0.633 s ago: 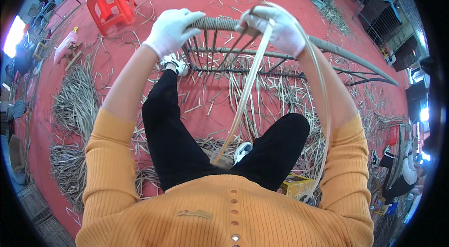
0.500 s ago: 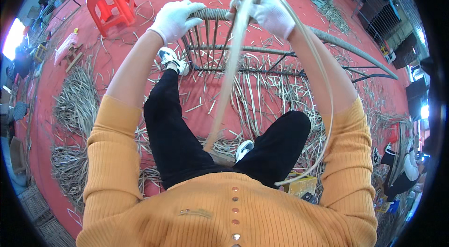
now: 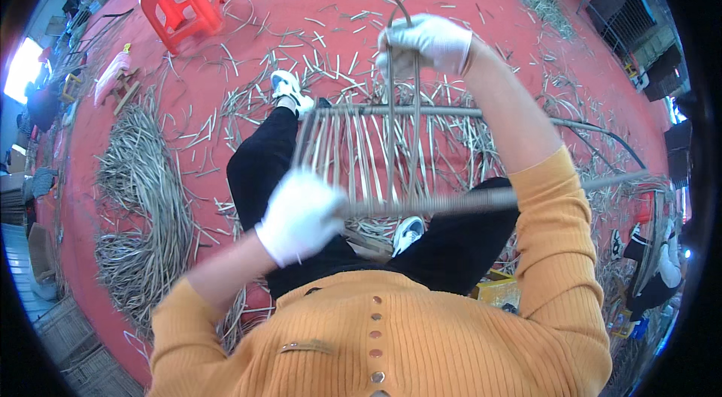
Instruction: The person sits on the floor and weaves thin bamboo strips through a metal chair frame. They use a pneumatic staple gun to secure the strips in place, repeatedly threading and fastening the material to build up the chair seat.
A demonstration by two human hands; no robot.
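Note:
A woven-furniture frame of dark bars lies across my lap. Its near bar (image 3: 429, 206) is wound with strip and blurred by motion. Several pale strips (image 3: 353, 149) stretch between this bar and the thinner far bar (image 3: 444, 110) on the left side. My left hand (image 3: 301, 215), in a white glove, closes round the left end of the near bar. Beyond the far bar my gloved right hand (image 3: 427, 43) is pinched on a rattan strip (image 3: 417, 134). Two lengths of it run from the fingers down to the frame, and a bent end rises above the hand.
A red plastic stool (image 3: 180, 2) stands at the far left. Long piles of strips (image 3: 139, 224) lie on the red floor at left, and short offcuts are scattered beyond the frame. A yellow box (image 3: 498, 289) sits by my right thigh. Another person (image 3: 658, 277) is at the far right.
The wound bar has swung toward me with my left hand on it. My right hand has come slightly nearer, and the loose strip no longer loops over my right forearm.

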